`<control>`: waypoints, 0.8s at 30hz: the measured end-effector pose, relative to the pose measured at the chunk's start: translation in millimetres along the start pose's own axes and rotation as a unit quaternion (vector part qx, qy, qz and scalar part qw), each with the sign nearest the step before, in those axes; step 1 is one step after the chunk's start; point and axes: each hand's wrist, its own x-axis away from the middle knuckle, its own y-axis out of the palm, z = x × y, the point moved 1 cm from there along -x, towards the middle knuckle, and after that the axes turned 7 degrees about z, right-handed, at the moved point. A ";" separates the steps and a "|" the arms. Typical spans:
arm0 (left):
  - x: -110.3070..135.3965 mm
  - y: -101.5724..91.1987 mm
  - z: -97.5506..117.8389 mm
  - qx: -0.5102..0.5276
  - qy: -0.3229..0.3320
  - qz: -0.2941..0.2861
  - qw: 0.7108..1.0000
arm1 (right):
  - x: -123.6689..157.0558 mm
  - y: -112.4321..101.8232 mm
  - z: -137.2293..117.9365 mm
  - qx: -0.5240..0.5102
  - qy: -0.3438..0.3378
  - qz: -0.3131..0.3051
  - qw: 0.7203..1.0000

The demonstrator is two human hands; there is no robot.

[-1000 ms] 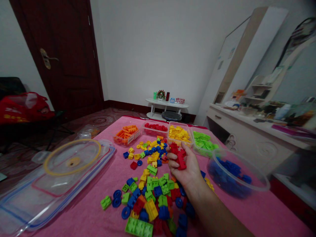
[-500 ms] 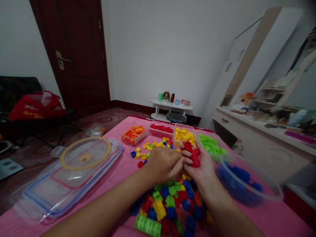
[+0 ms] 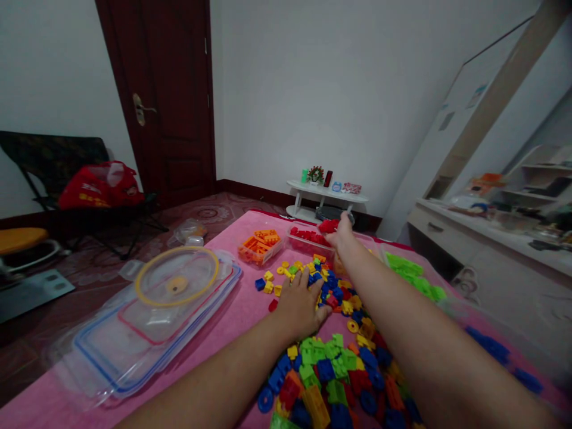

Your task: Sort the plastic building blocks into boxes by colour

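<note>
My right hand reaches far forward over the clear tub of red bricks and is closed on red bricks. Nearer to me, my left hand lies flat with fingers spread on the mixed pile of coloured bricks on the pink cloth. Beside the red tub stand a tub of orange bricks on its left and a tub of green bricks on its right. My right forearm hides the yellow tub.
A stack of clear lids, one with a yellow ring, lies at the left of the cloth. A bowl of blue bricks sits at the right, blurred. Beyond are a white low table, a dark door and a dresser.
My right hand has gone from the middle of the pile forward to the red tub with the red bricks. My left hand came in, met the right, then dropped flat onto the pile.
</note>
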 end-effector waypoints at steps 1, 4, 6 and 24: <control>0.0 0.0 -0.1 0.001 -0.002 0.001 1.000 | -6.2 4.4 1.3 0.043 -0.008 0.007 0.999; 0.5 -0.2 0.5 0.006 -0.005 0.000 1.000 | -13.1 8.5 8.7 0.199 -0.030 0.019 0.979; 1.0 -0.8 1.5 0.010 -0.008 0.000 1.000 | -10.6 4.0 14.8 0.297 -0.060 0.016 0.953; 2.2 -3.0 7.5 0.008 -0.010 0.035 0.999 | 41.1 -31.0 52.2 0.793 -0.285 -0.098 0.530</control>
